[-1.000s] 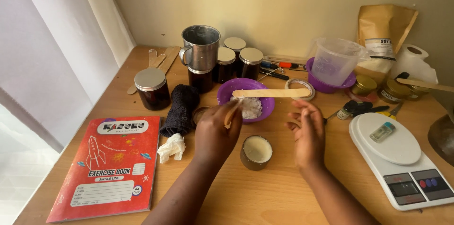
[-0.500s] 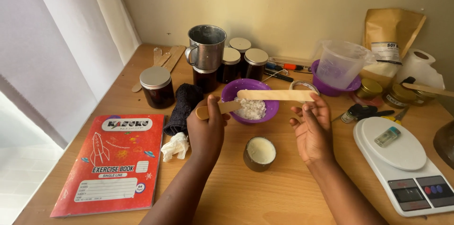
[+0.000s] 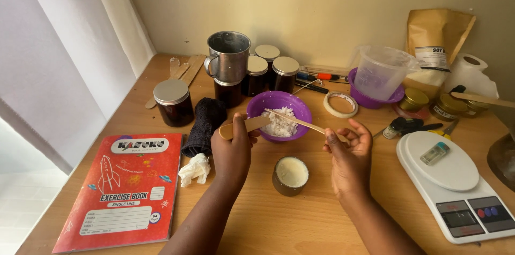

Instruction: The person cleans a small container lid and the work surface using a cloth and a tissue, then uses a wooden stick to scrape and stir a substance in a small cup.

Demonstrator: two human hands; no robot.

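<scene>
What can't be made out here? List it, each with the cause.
Head view only:
- Palm of the left hand: turned away, its grip on the wooden stick hidden.
- Metal mug contents: rim blocks them.
- Dark object: cut off by the right edge.
- Scale display: too small.

2 bare forearms rise from the bottom edge of the frame toward its centre. Neither shows a sleeve, and no watch, bracelet or ring is visible. The left hand (image 3: 232, 145) sits just left of centre, seen from its back, with short, unpainted nails. The right hand (image 3: 350, 157) sits right of centre, its thumb and fingers visible, equally unadorned.
</scene>
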